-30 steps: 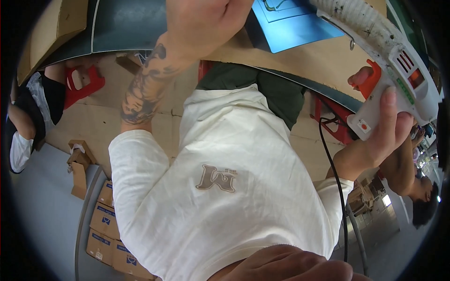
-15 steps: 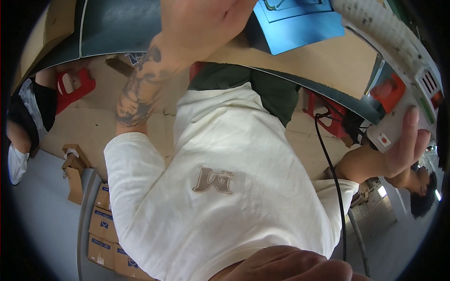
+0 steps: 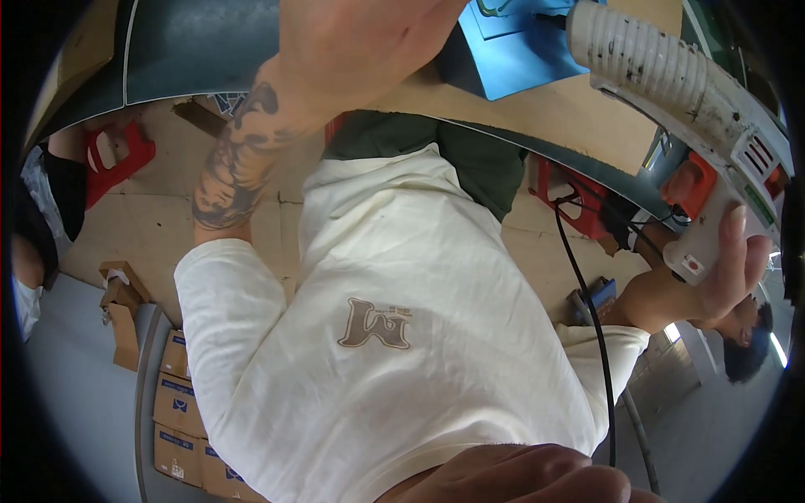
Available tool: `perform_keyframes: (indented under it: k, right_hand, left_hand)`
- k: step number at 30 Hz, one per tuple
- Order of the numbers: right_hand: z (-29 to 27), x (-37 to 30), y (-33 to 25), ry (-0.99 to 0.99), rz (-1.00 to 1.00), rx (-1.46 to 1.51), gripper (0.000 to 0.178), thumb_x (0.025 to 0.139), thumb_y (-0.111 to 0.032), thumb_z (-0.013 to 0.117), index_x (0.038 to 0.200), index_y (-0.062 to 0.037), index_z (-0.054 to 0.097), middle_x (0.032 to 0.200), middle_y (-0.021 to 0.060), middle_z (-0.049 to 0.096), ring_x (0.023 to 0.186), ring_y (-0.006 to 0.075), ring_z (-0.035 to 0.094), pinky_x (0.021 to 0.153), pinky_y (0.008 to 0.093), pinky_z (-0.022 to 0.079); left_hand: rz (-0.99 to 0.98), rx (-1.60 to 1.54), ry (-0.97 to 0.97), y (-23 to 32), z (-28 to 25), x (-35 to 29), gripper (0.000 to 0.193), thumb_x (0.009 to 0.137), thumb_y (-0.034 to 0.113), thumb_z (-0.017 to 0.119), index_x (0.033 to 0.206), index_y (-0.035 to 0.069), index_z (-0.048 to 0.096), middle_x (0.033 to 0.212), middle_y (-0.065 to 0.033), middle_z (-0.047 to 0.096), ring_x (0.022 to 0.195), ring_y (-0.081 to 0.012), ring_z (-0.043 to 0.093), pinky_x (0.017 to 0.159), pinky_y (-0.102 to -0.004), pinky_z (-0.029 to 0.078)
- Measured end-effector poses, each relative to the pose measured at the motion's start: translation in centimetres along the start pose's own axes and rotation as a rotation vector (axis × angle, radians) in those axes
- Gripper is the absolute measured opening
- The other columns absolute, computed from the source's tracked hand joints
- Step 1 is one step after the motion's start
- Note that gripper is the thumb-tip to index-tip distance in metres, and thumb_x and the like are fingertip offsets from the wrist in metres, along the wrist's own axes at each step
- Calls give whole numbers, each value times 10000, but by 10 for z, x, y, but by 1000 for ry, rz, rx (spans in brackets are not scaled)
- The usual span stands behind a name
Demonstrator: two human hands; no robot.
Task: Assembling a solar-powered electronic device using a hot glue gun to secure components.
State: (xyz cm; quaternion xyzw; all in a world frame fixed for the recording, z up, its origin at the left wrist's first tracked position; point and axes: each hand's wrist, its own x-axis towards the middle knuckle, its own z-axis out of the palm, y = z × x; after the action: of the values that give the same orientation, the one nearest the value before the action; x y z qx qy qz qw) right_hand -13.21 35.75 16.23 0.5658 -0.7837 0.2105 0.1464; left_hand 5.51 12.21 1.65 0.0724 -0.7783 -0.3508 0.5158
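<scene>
right hand point(image 3: 721, 277) wrapped round grip of white heat gun point(image 3: 671, 92), fingers closed on handle | gun barrel angled up over blue sheet point(image 3: 511, 59) on tan surface point(image 3: 579, 117) | black cord point(image 3: 591, 318) hangs below gun | left hand point(image 3: 360, 42) raised near top edge, grip state: cannot tell | red stool point(image 3: 117, 159) far left

We see a grimy white glue gun point(image 3: 671, 92) with ribbed barrel and orange trigger, its handle clasped in our right hand point(image 3: 721, 277), barrel slanting up-left from the grip, black cord point(image 3: 591, 310) trailing below
</scene>
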Motion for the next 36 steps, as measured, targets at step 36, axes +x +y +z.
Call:
perform_keyframes:
  k: [36]
  right_hand:
    - [-24, 54, -36, -462, 187, 484, 375, 918, -90, 606, 1256, 71, 574, 1080, 268, 699, 1023, 367, 705, 922, 372, 564]
  left_hand:
    - [-392, 171, -217, 41, -23, 20, 353, 903, -109, 578, 1215, 24, 679, 1138, -167, 725, 1027, -289, 723, 872, -312, 565]
